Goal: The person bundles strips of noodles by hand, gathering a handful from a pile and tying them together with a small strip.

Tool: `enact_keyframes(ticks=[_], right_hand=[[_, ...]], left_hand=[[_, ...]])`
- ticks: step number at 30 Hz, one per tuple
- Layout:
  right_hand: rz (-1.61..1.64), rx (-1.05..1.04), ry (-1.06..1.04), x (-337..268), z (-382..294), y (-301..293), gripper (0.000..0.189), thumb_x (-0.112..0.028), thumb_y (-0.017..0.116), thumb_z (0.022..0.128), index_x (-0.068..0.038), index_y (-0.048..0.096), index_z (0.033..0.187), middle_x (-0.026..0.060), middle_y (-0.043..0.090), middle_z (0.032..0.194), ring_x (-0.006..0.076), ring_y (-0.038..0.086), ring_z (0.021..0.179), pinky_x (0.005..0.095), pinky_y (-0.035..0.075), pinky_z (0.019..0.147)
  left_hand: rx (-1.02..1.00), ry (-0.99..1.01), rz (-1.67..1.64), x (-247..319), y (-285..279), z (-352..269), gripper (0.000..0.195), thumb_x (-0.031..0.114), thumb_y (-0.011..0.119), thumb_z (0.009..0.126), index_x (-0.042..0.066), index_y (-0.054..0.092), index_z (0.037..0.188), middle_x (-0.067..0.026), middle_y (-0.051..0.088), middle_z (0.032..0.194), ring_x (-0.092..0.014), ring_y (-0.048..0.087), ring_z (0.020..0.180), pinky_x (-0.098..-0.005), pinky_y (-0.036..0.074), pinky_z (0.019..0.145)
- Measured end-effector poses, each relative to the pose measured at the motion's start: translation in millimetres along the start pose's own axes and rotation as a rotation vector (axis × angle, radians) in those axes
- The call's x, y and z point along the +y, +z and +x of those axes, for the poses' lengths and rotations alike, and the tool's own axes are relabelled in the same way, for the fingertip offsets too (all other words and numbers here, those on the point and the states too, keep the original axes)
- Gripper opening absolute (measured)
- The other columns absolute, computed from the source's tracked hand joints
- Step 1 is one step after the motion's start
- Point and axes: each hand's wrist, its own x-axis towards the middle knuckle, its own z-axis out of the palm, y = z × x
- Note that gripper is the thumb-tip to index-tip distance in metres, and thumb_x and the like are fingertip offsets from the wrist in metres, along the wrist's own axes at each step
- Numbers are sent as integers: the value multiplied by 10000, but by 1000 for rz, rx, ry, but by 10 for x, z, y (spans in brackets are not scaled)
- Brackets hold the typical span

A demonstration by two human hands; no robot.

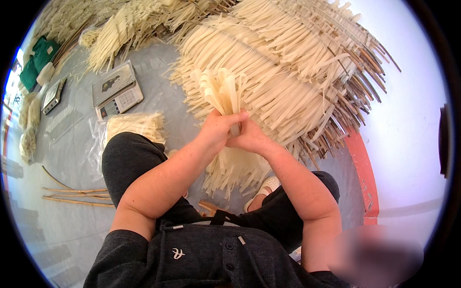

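Observation:
Both of my hands grip one bundle of flat, pale dried noodles (224, 90) in front of me. My left hand (220, 126) wraps the bundle from the left, and my right hand (248, 135) closes on it from the right, the two touching. Looped ends of the noodles rise above my fingers. Loose straight ends (234, 172) fan out below my hands, between my knees; whether they all belong to the held bundle I cannot tell. Just beyond lies a large heap of the same noodles (259, 82), hung over thin wooden sticks (354, 93).
To the left on the grey floor (155, 68) are a digital scale (117, 84), a second scale (54, 95) and a plastic bag of noodles (135, 126). Bare sticks (79, 194) lie by my left knee. A white wall (407, 144) with a red base strip (363, 172) bounds the right.

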Motion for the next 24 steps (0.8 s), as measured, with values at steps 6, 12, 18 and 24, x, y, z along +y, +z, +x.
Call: enact_keyframes(ticks=[6, 12, 18, 24], right_hand=[[27, 146, -118, 100, -20, 102, 789, -151, 762, 608, -12, 417, 1304, 185, 605, 1121, 300, 600, 1064, 369, 470, 909], [434, -30, 95, 9, -11, -85, 635, -84, 711, 669, -30, 470, 1254, 65, 595, 1009, 168, 577, 935, 308, 454, 841], [668, -241, 121, -152, -70, -201, 580, -84, 706, 662, -31, 498, 1201, 35, 597, 903, 134, 570, 844, 293, 448, 794], [620, -368, 147, -196, -171, -212, 633, -77, 723, 659, -21, 477, 1240, 49, 602, 939, 158, 576, 892, 298, 453, 831]], left_hand=[[-87, -57, 111, 154, 20, -49, 585, 158, 734, 814, -42, 458, 1289, -119, 572, 1201, -224, 567, 1086, -334, 441, 927], [-19, 115, 269, 445, 24, 65, 767, 397, 677, 861, 50, 295, 1429, -115, 428, 1389, -257, 385, 1301, -424, 316, 1055], [66, 363, 169, 660, 15, 50, 816, 465, 583, 907, 166, 124, 1512, -96, 187, 1536, -284, 198, 1408, -550, 227, 1088], [123, 488, 58, 762, -83, 65, 494, 421, 477, 972, 150, 427, 1382, -58, 417, 1368, -209, 386, 1271, -456, 359, 1013]])
